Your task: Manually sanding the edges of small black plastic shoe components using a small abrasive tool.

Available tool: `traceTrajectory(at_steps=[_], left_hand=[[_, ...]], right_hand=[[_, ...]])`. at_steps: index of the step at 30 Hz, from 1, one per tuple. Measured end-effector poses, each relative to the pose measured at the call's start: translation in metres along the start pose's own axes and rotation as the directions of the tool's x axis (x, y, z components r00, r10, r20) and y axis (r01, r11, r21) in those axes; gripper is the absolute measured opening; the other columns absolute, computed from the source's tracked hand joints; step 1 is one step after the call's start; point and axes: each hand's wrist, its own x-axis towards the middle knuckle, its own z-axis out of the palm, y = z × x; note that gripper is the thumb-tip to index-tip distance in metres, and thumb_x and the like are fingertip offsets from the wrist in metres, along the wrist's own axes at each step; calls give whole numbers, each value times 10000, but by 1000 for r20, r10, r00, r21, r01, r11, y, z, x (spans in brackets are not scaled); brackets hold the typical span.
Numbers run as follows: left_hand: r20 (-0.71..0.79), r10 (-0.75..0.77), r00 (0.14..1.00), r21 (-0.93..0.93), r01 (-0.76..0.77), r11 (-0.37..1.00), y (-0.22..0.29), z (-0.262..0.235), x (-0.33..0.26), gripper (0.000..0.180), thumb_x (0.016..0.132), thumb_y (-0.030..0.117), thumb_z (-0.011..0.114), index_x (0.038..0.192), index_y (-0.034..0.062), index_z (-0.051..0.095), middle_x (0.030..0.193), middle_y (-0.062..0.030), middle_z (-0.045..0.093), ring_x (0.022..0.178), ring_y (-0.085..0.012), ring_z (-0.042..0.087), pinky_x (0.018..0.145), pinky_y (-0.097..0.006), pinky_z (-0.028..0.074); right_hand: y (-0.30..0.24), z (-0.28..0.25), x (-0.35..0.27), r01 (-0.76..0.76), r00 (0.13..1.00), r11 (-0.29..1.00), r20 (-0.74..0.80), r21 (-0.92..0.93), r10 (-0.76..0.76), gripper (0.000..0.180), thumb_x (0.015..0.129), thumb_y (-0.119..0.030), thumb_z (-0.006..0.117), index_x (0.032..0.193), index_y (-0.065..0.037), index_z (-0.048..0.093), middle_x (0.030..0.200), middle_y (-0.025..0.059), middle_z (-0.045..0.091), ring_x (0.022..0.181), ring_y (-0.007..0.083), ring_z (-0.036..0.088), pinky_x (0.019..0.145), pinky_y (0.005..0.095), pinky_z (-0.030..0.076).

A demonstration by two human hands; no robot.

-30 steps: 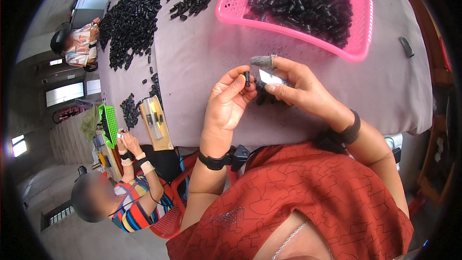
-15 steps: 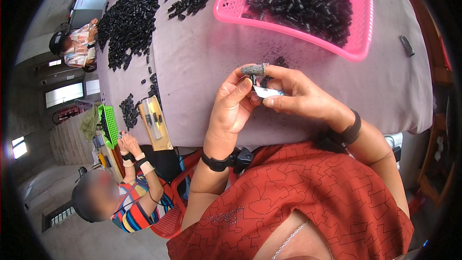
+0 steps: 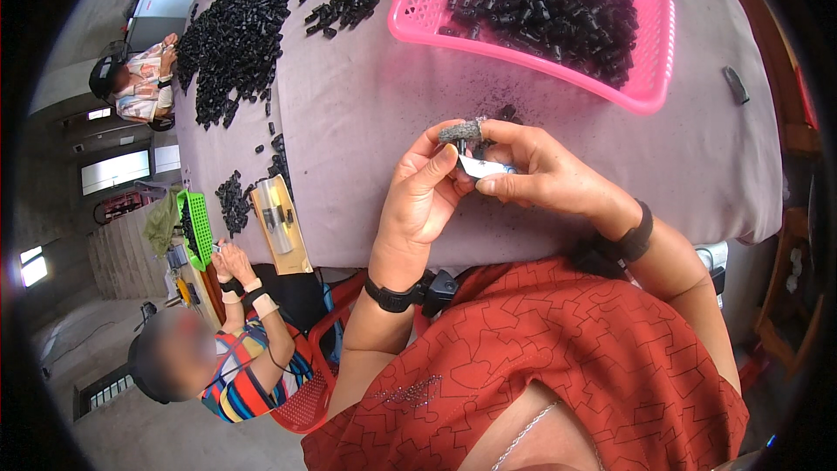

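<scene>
My left hand pinches a small black cylindrical plastic part between thumb and fingers, above the near side of the cloth-covered table. My right hand is closed on a small flat white-and-silver tool, possibly a blade. Its tip meets or nearly meets the black part. A rough grey finger cover sits on the tip of my right index finger, which reaches over the part. Fingers partly hide both items. Just behind my hands, a few black pieces lie on the table.
A pink basket of black parts stands beyond my hands. To the left spreads a large pile of black parts. A dark curved piece lies far right. At the left, a co-worker sits near a green basket and a cardboard tray.
My right index finger, with its grey cover, has shifted slightly down over the black part. Both hands otherwise keep their places and grips.
</scene>
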Motion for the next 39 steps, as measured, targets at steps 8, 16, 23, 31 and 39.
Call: traceTrajectory(at_steps=[8,16,23,31,39], left_hand=[[53,-25,998,-26,26,999,1,-8,1,344,895,122,660,1216,60,554,991,-32,624,793,-103,591,702,-238,520],[52,-68,996,-118,74,990,-4,-4,2,328,886,86,664,1202,62,583,958,-29,635,754,-119,600,677,-254,528],[80,-51,995,-106,59,993,-4,-7,2,328,879,115,679,1196,88,601,959,-12,635,786,-109,583,685,-241,493],[114,-76,991,-149,92,985,-4,-8,3,334,882,118,676,1206,92,601,960,-6,634,817,-106,591,686,-243,488],[129,-90,988,-140,108,984,-2,-9,2,345,873,106,683,1208,87,601,968,-18,633,795,-111,578,678,-236,492]], right_hand=[[4,-2,2,8,1000,998,16,68,-9,454,922,-197,632,1314,-19,488,799,-30,597,604,30,441,520,192,359],[3,-4,2,-28,999,995,39,97,25,426,934,-228,622,1289,-27,499,797,-37,603,562,19,414,478,182,322],[7,-3,2,-33,997,997,68,62,29,524,901,-224,665,1345,-47,448,696,-61,490,556,27,404,477,195,311],[4,-3,2,-32,996,997,87,74,26,522,901,-229,666,1344,-55,450,681,-64,490,557,29,405,477,192,310],[5,-5,2,-52,994,996,99,75,45,454,911,-201,649,1310,-59,485,666,-64,495,541,30,393,470,197,303]])
